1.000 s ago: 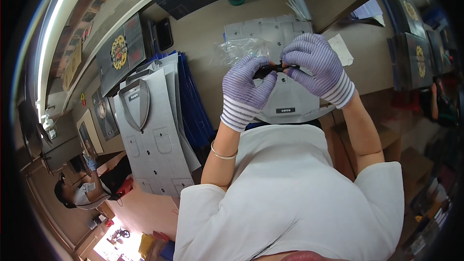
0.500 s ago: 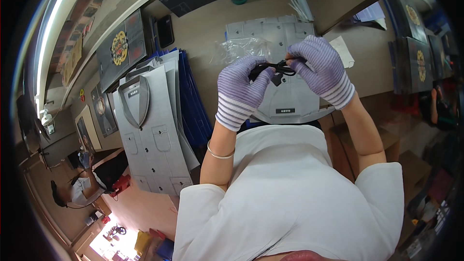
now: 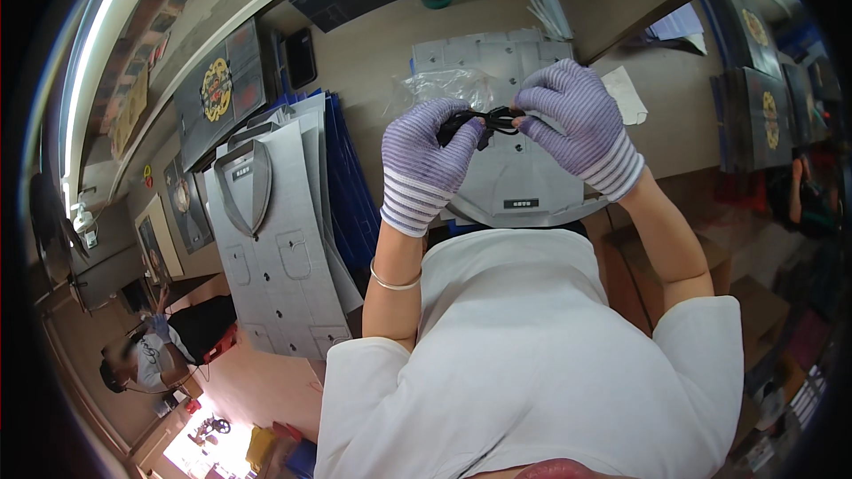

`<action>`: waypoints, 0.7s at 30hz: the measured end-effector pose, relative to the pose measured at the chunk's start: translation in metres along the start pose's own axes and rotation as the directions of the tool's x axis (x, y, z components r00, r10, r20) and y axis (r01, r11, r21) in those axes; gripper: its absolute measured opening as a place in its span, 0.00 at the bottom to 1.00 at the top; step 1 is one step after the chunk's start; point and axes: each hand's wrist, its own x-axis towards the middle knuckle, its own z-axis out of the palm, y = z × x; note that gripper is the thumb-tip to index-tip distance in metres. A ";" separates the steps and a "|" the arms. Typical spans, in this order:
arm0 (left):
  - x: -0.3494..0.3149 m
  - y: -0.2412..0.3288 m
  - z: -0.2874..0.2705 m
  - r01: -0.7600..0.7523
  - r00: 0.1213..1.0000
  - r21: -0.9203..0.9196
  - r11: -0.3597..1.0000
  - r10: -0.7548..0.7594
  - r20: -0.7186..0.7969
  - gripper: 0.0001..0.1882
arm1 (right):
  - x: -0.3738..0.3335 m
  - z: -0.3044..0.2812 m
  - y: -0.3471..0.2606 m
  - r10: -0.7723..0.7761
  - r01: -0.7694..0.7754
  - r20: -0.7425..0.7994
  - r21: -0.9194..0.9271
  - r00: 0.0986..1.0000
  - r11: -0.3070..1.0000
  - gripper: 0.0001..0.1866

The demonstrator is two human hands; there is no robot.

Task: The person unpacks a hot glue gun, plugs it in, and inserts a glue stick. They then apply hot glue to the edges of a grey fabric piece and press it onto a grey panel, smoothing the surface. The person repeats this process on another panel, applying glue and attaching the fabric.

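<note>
Left hand [image 3: 426,155] and right hand [image 3: 581,129], both in purple-striped knit: fingers [image 3: 460,144] clamped on opposite sides of a looped black cord [image 3: 493,119], above a flat grey shirt-shaped piece [image 3: 532,179]. Crinkled clear plastic [image 3: 451,87] nearby.

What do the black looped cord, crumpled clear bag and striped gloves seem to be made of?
Black cord: probably plastic- or rubber-sheathed, fairly smooth, judging by its even dark strands, though textile is possible.
Clear bag: likely thin, glossy plastic film, given its see-through creases and bright glints.
Striped gloves: seemingly matt knitted fabric, from the close fit and dull surface; fibre unclear.
</note>
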 end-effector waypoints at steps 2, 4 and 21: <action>0.001 -0.001 0.001 -0.030 1.000 0.059 0.998 0.029 0.006 0.10 | 0.001 0.000 -0.004 -0.033 0.033 0.007 -0.049 0.999 0.998 0.08; 0.000 -0.002 0.000 -0.071 0.997 0.152 0.986 0.072 -0.001 0.09 | 0.003 -0.002 -0.014 -0.069 0.074 0.038 -0.132 0.997 0.988 0.08; 0.000 -0.003 0.005 -0.107 0.994 0.097 0.989 0.105 0.032 0.08 | 0.013 -0.014 -0.009 -0.225 0.195 0.206 0.155 0.952 0.968 0.05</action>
